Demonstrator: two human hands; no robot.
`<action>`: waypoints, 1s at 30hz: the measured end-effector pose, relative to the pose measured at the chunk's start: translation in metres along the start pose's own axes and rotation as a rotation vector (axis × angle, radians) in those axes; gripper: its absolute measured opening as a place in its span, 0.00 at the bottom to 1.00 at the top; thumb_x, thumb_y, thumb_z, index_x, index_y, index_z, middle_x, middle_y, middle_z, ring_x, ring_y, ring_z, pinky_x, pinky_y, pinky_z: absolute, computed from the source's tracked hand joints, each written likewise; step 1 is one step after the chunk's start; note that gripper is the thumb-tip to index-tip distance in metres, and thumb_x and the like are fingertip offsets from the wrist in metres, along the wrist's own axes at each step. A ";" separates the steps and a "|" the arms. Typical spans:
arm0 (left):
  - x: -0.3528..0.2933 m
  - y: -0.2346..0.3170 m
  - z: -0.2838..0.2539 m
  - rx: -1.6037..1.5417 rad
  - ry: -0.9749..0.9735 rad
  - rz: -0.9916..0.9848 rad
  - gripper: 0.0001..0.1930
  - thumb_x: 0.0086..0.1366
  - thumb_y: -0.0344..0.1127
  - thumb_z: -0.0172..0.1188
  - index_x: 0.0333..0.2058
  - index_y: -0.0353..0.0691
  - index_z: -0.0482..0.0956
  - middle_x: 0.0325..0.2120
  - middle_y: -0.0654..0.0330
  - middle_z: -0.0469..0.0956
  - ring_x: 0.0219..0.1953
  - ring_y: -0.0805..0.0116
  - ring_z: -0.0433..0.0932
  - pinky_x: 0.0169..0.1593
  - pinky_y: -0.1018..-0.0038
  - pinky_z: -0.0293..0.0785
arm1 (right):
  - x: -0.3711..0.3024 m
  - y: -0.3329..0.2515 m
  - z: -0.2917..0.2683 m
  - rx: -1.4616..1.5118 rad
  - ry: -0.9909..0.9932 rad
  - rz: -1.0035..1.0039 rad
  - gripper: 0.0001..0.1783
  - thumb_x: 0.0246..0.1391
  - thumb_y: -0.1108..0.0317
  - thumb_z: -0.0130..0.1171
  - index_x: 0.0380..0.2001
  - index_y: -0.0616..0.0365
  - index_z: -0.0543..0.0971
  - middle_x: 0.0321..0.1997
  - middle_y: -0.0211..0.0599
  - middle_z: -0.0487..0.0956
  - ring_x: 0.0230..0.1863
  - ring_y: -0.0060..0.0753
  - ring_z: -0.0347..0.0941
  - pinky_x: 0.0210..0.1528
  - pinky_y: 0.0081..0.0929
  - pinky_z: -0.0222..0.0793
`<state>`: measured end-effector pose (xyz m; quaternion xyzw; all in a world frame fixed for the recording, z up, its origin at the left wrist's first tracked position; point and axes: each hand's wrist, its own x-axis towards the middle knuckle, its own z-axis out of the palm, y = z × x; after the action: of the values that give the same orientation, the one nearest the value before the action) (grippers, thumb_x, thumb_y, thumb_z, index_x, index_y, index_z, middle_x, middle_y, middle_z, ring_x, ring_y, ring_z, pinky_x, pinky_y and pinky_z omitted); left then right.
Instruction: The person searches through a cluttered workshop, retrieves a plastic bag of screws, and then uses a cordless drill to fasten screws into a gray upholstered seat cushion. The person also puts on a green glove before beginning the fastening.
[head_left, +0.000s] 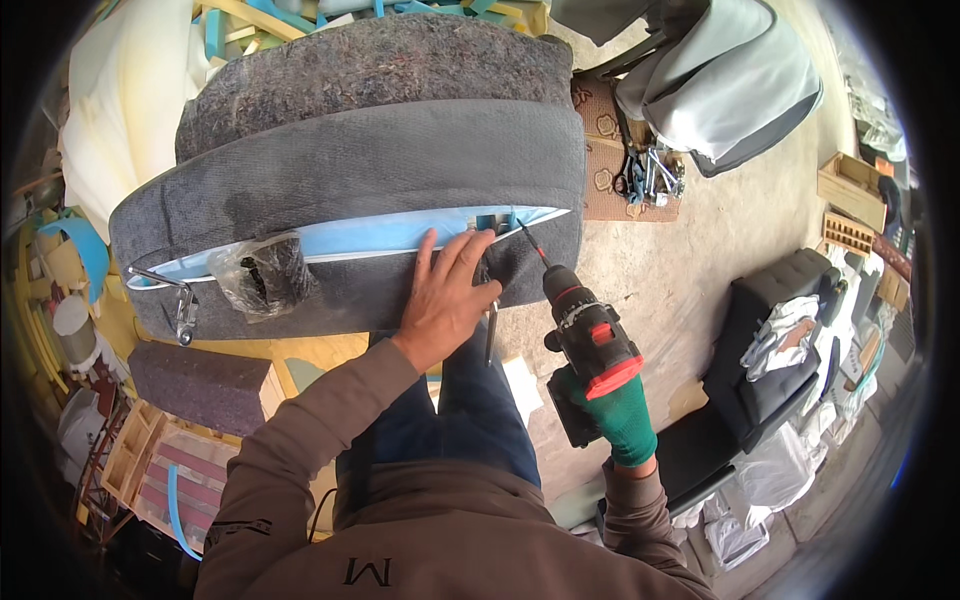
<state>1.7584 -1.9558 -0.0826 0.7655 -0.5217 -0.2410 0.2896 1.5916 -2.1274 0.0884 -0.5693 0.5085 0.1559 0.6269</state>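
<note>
Apparently the work is partway along: a grey cushion [380, 150] lies crosswise before the person, its front slit open along a blue lining [350, 235]. At the left end a metal bracket [185, 312] sticks out of the slit, which suggests that side is fitted (how firmly, I cannot tell). The right end looks unfinished, and the slit is not closed. There the bare left hand [445, 300] lies with its fingers stretched over the lower edge; a metal rod [491, 335] hangs by the thumb, and whether it is grasped I cannot tell. The gloved right hand [622, 425] has its fingers wrapped round the handle of a drill [595, 345], whose bit reaches the slit's right tip. A crumpled plastic bag [240, 285] droops over the lower edge. Most room lies to the right, where pale floor [650, 270] runs between the cushion's end and a black seat [770, 370]; beyond the far right corner, scissors [628, 180] lie on a patterned mat [605, 205].
</note>
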 end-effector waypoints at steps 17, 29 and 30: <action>0.021 0.002 -0.019 0.027 -0.052 0.077 0.04 0.60 0.32 0.73 0.34 0.46 0.88 0.67 0.52 0.75 0.65 0.52 0.74 0.79 0.32 0.53 | 0.012 0.013 0.000 -0.120 -0.038 -0.159 0.25 0.58 0.75 0.68 0.60 0.61 0.83 0.49 0.35 0.86 0.42 0.28 0.81 0.46 0.33 0.80; 0.023 0.014 -0.020 0.064 -0.063 0.043 0.06 0.63 0.36 0.72 0.37 0.44 0.88 0.60 0.44 0.78 0.70 0.42 0.71 0.80 0.34 0.54 | 0.012 0.013 -0.006 -0.032 -0.059 -0.110 0.30 0.58 0.76 0.68 0.65 0.61 0.80 0.52 0.35 0.88 0.45 0.28 0.81 0.49 0.33 0.81; 0.023 0.014 -0.020 0.070 -0.067 0.048 0.06 0.63 0.36 0.72 0.38 0.44 0.88 0.60 0.44 0.78 0.71 0.41 0.70 0.80 0.34 0.54 | 0.013 0.014 -0.008 -0.023 -0.069 -0.110 0.32 0.58 0.74 0.71 0.66 0.61 0.79 0.51 0.38 0.88 0.45 0.31 0.83 0.50 0.34 0.82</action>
<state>1.7706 -1.9773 -0.0598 0.7538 -0.5574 -0.2410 0.2509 1.5827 -2.1349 0.0713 -0.5978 0.4528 0.1468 0.6450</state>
